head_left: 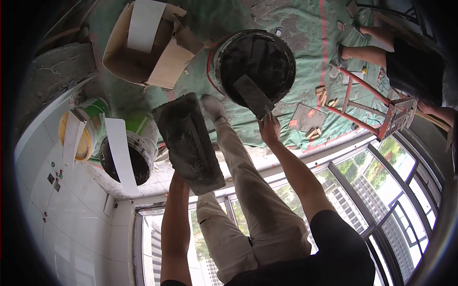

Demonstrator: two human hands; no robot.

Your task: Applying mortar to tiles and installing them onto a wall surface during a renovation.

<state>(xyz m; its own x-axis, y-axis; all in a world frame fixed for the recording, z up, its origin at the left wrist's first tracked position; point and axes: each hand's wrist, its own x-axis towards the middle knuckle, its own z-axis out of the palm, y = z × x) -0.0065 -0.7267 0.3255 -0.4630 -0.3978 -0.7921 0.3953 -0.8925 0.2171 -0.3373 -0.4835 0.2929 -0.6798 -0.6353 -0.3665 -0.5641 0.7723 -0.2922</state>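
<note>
**Trowel [253, 95] over mortar bucket [217, 64]**

Trowel handle grasped in right hand [270, 127]; left hand [178, 179] mostly hidden under mortar-coated board [187, 140], its grip undeterminable. Blade held above bucket's near rim. Board best kept level, wrist loose, blade edge clear of rim.

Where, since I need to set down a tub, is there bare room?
Right of the mortar bucket, the stained green sheet has a bare patch up to the red line; a narrower strip lies between bucket and cardboard box. It is crowded near the red stepladder, with wood scraps and a square panel, and at left, where two other buckets stand close.
</note>
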